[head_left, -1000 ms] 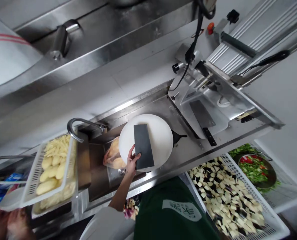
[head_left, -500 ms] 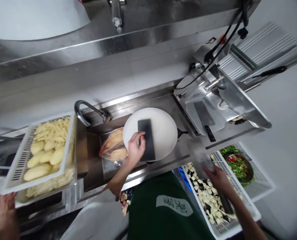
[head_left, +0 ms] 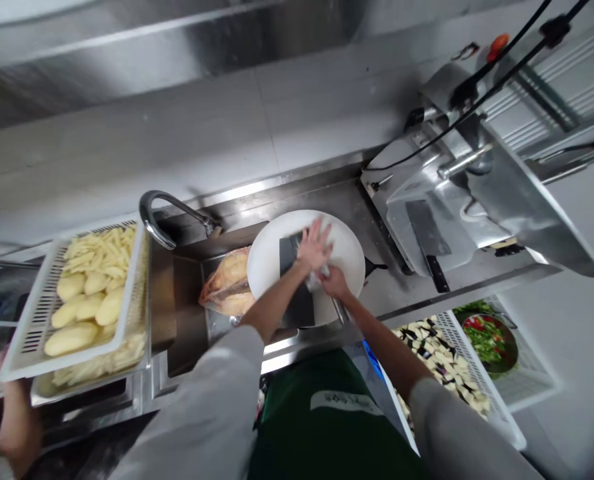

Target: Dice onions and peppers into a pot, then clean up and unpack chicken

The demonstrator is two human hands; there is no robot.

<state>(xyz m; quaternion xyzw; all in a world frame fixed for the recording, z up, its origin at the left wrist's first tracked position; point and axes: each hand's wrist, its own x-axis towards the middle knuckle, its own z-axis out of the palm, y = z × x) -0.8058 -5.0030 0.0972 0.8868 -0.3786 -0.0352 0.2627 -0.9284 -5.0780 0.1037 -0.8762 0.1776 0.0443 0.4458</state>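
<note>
A dark rectangular slab (head_left: 297, 303) lies on a round white board (head_left: 264, 250) beside the sink. Over the slab and board, my left hand (head_left: 314, 250) is open, its fingers spread. My right hand (head_left: 334, 281) is closed just to its right. A blurred whitish piece shows at its fingers and a metallic part sticks out below. What it holds is too smeared to name.
Left: a sink with bagged meat (head_left: 229, 283), a faucet (head_left: 161, 217), a basket of potatoes (head_left: 97, 300) and another person's hand (head_left: 17, 420). Right: a slicer (head_left: 517, 180), a cleaver (head_left: 429, 233), a basket of cut eggplant (head_left: 447, 353) and a bowl of greens (head_left: 489, 340).
My right hand has come in from above the eggplant basket to the board. My left hand has moved up and right, and its fingers have spread. The view has shifted.
</note>
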